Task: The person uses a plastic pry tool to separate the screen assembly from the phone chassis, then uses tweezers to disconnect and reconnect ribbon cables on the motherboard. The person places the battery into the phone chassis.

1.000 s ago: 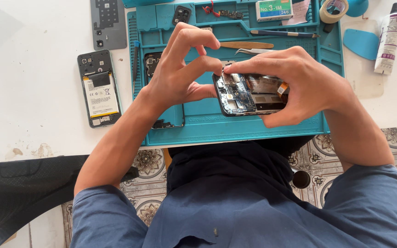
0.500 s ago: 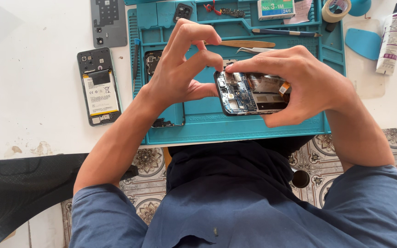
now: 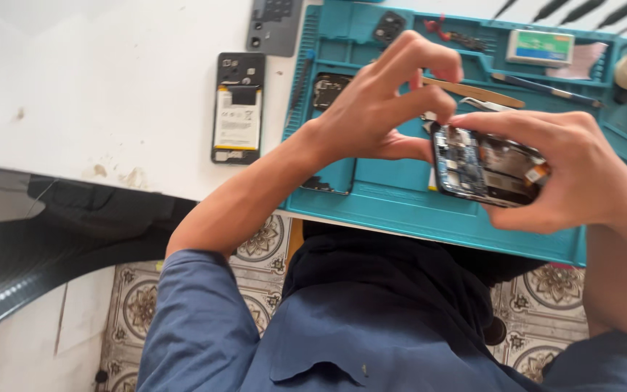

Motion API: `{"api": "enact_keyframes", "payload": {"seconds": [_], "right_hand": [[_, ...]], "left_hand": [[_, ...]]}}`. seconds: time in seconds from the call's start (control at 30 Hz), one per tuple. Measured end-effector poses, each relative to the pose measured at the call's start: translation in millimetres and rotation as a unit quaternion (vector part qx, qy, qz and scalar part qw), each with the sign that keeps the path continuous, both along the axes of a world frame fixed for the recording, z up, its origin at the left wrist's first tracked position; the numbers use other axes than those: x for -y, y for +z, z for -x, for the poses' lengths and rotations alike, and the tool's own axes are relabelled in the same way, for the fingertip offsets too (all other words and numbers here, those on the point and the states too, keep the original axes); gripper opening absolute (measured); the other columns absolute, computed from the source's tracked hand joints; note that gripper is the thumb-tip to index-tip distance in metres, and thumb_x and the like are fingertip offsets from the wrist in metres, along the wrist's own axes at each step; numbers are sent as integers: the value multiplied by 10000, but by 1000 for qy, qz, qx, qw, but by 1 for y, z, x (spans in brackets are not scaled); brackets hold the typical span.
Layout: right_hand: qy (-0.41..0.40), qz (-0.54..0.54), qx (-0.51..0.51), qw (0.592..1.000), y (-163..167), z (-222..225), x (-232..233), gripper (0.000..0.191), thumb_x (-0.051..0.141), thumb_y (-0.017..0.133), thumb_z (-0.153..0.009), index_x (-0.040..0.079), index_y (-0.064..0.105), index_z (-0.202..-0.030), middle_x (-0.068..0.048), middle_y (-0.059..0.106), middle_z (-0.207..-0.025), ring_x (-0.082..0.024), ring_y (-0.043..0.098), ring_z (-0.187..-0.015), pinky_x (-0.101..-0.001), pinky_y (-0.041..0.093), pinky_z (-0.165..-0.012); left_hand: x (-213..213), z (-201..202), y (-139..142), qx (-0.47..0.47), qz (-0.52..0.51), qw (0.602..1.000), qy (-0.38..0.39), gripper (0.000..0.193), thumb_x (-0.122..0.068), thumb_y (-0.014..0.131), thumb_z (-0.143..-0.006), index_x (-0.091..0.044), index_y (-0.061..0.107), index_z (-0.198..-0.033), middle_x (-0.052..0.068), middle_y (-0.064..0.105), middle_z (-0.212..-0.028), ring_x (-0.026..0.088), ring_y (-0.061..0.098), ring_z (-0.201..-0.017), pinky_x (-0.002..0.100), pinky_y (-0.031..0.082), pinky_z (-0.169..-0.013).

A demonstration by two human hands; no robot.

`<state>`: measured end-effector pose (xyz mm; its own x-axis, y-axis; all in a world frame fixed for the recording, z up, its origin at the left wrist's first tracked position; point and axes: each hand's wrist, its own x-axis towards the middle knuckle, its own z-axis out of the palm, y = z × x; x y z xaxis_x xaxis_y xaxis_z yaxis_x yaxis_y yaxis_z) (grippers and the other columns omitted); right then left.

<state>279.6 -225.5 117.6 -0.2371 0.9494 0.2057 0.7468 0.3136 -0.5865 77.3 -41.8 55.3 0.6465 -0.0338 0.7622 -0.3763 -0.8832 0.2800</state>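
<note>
The teal repair mat holds tools in its trays, and above it the right hand closes around an opened phone while the left hand pinches at its top edge

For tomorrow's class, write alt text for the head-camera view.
A person's right hand holds an opened black smartphone with exposed circuitry above a teal silicone repair mat, while the left hand pinches at its top edge. A second opened phone showing its battery lies on the white table.
</note>
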Motion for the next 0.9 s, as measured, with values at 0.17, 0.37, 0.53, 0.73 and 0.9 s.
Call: {"api": "enact_keyframes", "payload": {"seconds": [0.17, 0.37, 0.53, 0.73, 0.9], "right_hand": [[37, -50, -23, 998, 1, 2, -2, 929, 199, 782, -479, 63, 577, -1375, -156, 722, -1179, -277, 737, -973, -362, 584, -816], [27, -41, -29, 998, 2, 0, 1, 890, 188, 783, -496, 67, 607, -1360, -144, 734, -1135, -253, 751, -896, -345, 591, -783], [24, -29, -26, 999, 1, -1, 2, 874, 185, 784, -500, 64, 630, -1352, -128, 736, -1090, -232, 745, -847, -321, 591, -714], [27, -33, -21, 999, -1, -3, 1, 852, 205, 816, -518, 56, 635, -1337, -121, 738, -1050, -225, 738, -816, -316, 580, -643], [41, -45, -20, 998, -3, -4, 1, 855, 212, 821, -526, 57, 629, -1345, -120, 736, -1062, -244, 737, -866, -328, 590, -682]], "left_hand": [[-2, 2, 1, 1, -14, 1000, 0, 466, -620, 733, -961, -189, 639, -1111, 3, 488, -1324, 181, 509, -1216, 313, 556, -868], [-1, 1, 4, 7, -23, 1000, 2, 482, -618, 737, -981, -161, 645, -1105, 22, 515, -1336, 207, 514, -1161, 315, 547, -821], [-1, 2, 3, 0, -17, 1000, 1, 476, -605, 733, -978, -155, 650, -1108, 35, 513, -1330, 217, 514, -1153, 312, 555, -827], [1, 2, 1, -4, 3, 1000, 3, 493, -608, 731, -987, -146, 656, -1142, 49, 495, -1304, 227, 513, -1181, 315, 556, -831], [1, 1, -1, -7, 7, 1000, 8, 495, -615, 772, -988, -154, 673, -1138, 48, 496, -1329, 222, 514, -1185, 313, 555, -824]]}}
